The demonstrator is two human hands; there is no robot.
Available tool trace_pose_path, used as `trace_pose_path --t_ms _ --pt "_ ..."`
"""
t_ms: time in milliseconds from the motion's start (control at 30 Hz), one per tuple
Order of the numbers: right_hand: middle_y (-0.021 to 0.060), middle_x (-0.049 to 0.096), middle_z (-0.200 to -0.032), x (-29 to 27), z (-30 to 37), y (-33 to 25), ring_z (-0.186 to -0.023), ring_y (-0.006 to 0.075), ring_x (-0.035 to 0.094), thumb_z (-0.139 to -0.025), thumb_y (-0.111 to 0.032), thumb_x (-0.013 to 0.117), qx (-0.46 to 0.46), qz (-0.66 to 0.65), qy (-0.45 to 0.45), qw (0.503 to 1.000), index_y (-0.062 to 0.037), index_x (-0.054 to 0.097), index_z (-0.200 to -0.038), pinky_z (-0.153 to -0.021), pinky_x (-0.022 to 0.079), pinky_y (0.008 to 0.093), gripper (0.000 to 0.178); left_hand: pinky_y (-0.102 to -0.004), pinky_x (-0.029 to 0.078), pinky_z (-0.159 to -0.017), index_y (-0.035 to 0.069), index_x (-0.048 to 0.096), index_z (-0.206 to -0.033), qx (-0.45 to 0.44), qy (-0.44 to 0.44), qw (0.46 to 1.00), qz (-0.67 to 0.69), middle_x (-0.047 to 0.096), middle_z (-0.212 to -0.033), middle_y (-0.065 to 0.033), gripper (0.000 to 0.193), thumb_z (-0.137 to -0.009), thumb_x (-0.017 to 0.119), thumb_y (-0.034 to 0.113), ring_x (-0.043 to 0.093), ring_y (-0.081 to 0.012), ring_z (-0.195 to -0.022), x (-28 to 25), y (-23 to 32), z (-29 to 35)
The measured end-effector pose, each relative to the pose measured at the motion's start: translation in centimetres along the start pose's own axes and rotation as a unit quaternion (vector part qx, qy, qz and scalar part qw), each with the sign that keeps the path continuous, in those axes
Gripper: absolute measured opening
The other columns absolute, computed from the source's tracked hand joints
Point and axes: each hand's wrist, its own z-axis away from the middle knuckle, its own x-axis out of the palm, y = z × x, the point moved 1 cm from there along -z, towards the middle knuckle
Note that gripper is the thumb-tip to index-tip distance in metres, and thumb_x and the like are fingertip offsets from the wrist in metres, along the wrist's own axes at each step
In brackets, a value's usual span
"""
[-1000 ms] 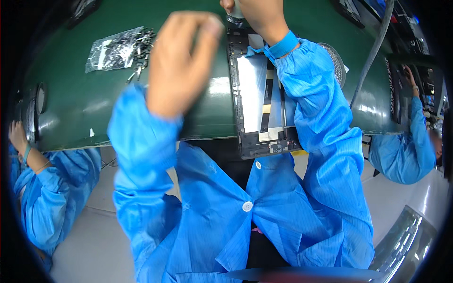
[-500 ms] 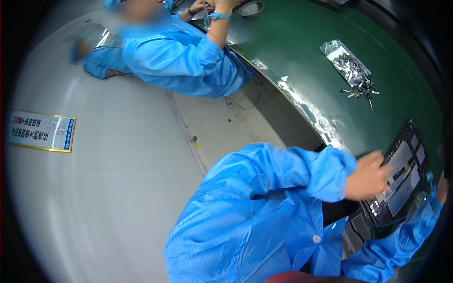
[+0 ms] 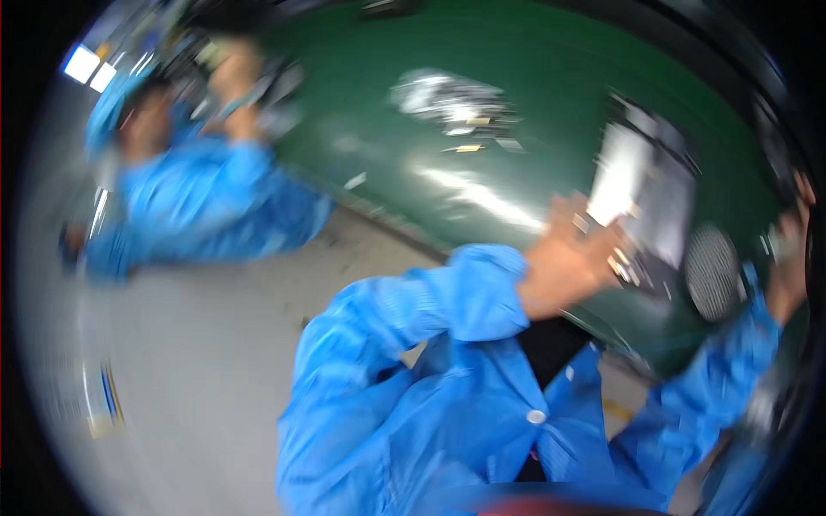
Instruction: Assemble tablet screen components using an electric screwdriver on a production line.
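The view is smeared by motion. My left hand [image 3: 572, 262] reaches over the near left edge of a flat dark panel [image 3: 662, 185] with pale rectangular areas, perhaps a laptop part. Its fingers look spread, with no held thing visible. Small bright bits [image 3: 626, 268] show on the panel's near end, beside the fingertips. At the far right my right hand [image 3: 785, 271] is beside a blurred dark object [image 3: 770, 142]. A pale patch shows by its fingers; whether it holds anything is unclear. A round grey mesh piece [image 3: 712, 273] sits between the panel and my right hand.
On the green table [image 3: 344, 77] lies a clear plastic bag [image 3: 430, 93] with small dark and metallic parts spilling out. A co-worker in a blue smock [image 3: 206, 193] works at the table's left. A small white scrap [image 3: 355, 181] lies near the table edge.
The view has swung right, so the table things appear further left. My left hand's fingers look more spread over the panel. More of my right hand shows.
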Motion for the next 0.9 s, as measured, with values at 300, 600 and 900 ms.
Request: trace_pose_path --t_ms 300,600,900 --pt "0.0169 0.075 -0.094 2.8 0.8 -9.8 -0.050 0.0143 0.058 -0.082 0.001 0.063 0.020 -0.276 0.255 0.927 0.0092 0.071 -0.099 -0.047 0.045 0.0284 0.021 -0.0466 0.055 -0.093 0.002 0.069 -0.121 0.020 -0.020 0.995 -0.094 0.066 -0.128 -0.0235 0.040 -0.090 0.074 0.027 0.066 -0.0442 -0.107 3.4 -12.7 -15.7" --pt "0.0097 0.076 -0.092 3.6 1.9 -7.6 -0.049 0.0104 0.060 -0.085 -0.004 0.068 0.095 -0.221 0.203 0.949 0.0037 0.073 -0.102 -0.044 0.046 0.0259 0.020 -0.0432 0.048 -0.106 0.008 0.068 -0.130 -0.015 -0.056 0.998 -0.019 0.062 -0.138 -0.0192 0.041 -0.096 0.069 0.032 0.059 -0.0408 -0.124 7.0 -25.1 -24.1" --pt "0.0133 0.076 -0.100 5.4 2.2 -7.5 -0.053 0.0087 0.059 -0.089 -0.002 0.065 0.119 -0.193 0.162 0.960 0.0036 0.070 -0.109 -0.047 0.047 0.0248 0.021 -0.0448 0.052 -0.096 -0.004 0.068 -0.107 -0.196 0.004 0.974 0.110 0.071 -0.107 -0.0270 0.079 -0.081 0.070 0.071 0.068 -0.0398 -0.109 12.7 -9.5 -36.6"
